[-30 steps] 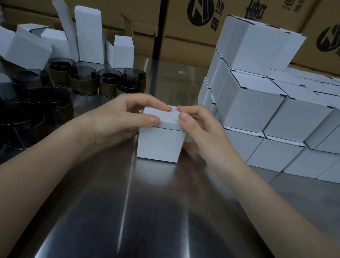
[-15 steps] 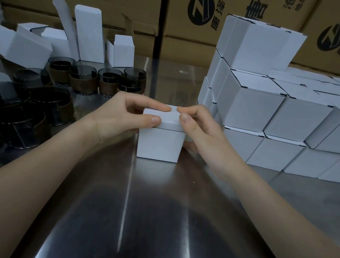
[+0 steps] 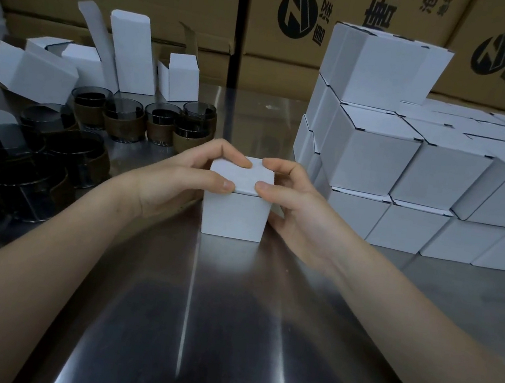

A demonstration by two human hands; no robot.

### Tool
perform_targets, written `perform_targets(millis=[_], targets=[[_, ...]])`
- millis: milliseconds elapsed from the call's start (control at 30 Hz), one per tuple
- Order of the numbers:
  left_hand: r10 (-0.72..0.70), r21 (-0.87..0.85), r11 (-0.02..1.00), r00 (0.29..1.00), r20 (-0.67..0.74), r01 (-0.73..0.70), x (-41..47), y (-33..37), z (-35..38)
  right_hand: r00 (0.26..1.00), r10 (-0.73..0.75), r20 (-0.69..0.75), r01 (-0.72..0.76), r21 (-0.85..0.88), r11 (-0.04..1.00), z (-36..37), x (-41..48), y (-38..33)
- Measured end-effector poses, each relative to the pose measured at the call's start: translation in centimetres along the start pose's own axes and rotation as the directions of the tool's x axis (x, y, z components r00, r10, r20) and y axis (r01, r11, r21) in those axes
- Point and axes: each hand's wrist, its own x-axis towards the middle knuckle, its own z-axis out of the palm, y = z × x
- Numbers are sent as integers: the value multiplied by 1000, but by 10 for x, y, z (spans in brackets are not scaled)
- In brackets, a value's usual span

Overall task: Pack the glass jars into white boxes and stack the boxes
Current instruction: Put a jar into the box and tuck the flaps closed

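Both hands hold one small white box (image 3: 235,211) in the middle of the shiny table (image 3: 224,333). From the head camera, the left hand (image 3: 175,180) and the right hand (image 3: 301,204) each curl round a side, thumbs and first fingers pinching down on the lid. Almost nothing has moved since a moment ago; the lid now looks flat and shut. So I think this box is ready to join the big stack (image 3: 410,168) on the right. Many glass jars (image 3: 122,117) wait on the left, near open boxes (image 3: 127,53)
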Motion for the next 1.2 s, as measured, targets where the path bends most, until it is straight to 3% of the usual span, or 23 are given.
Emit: perform_targets(millis=[533, 767, 933, 1067, 1200], targets=[[-30, -73, 997, 999, 33, 33, 3, -3, -5, 997, -6, -76, 1, -64, 998, 6, 2, -3], [-33, -80, 996, 999, -5, 33, 3, -11, -5, 997, -61, -35, 50, -259, 965, 7, -3, 3], [-64, -103, 993, 997, -41, 59, -1, -13, -8, 957, -287, 37, 235, -676, 699, 7, -8, 10], [-36, -27, 999, 999, -9, 36, -6, -10, -4, 938, -338, 78, 261, -802, 538, 5, -10, 7], [-20, -6, 1000, 991, -130, 20, -8, -3, 6, 932, -352, 90, 256, -850, 461, 8, -20, -9]])
